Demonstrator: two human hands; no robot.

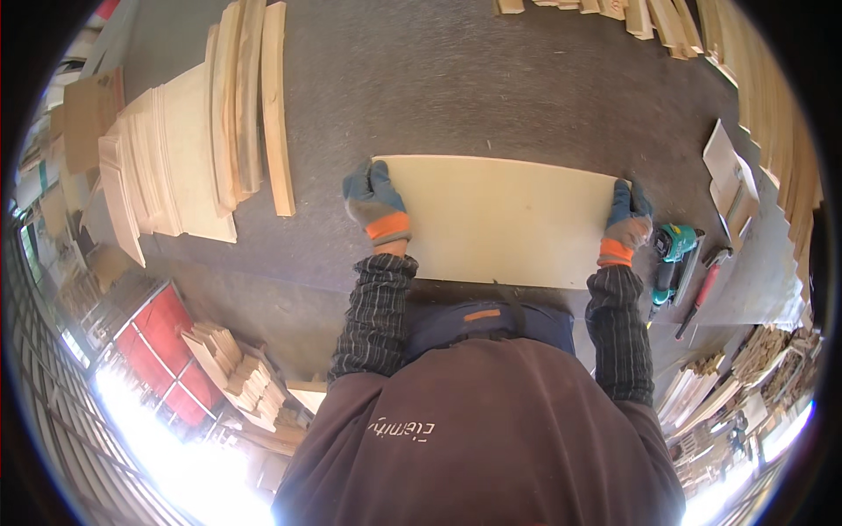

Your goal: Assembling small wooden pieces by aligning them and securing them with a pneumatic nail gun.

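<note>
A pale rectangular wooden panel (pixel 509 219) lies in front of me at the near edge of the dark worktable (pixel 395 79). My left hand (pixel 377 203), in a blue and grey work glove with an orange cuff, grips the panel's left end near its far corner. At the right end, my right hand (pixel 628 223) in a matching glove holds the far corner, its fingers bent over the edge. Just right of that hand lie a teal power tool (pixel 674 245), which looks like a nail gun, and a hammer (pixel 703 294) with a red handle.
On the left are stacked thin panels (pixel 171 149) and several long wooden strips (pixel 276 114). More strips (pixel 763 96) line the far right, near a folded pale sheet (pixel 728 175). Below the table stand a wood stack (pixel 232 373) and a red panel (pixel 167 355).
</note>
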